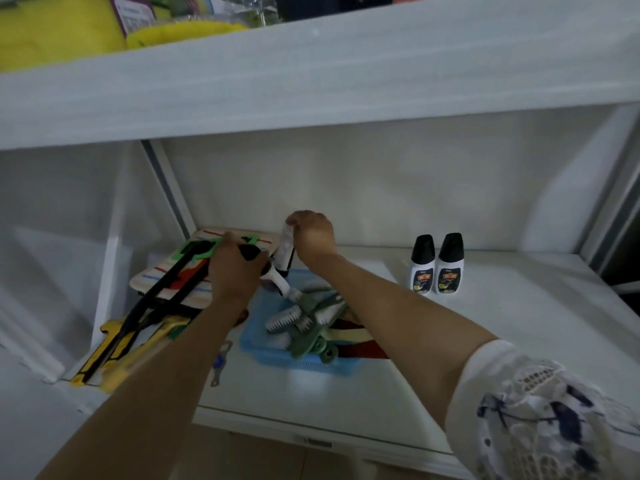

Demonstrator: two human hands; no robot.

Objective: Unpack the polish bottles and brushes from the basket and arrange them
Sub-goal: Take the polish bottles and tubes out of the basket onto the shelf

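— What's the left hand (235, 271) doing at the basket's far edge?
— Its grip is closed on a polish bottle (268, 271), black cap up, lifting it clear, I'd judge.
— And the right hand (313, 233)?
— Pinching another bottle (286, 251) by its base, probably; it's blurred.
— The rest?
— Brushes (304, 317) remain in the blue basket (277, 355); two bottles (437, 265) stand upright together on the shelf (519, 323), starting a row.

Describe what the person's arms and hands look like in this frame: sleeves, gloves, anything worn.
Both hands are bare, with no gloves. The left hand and its forearm show no sleeve in view. The right hand leads back along a bare forearm to a short white lace sleeve with dark blue patterning.
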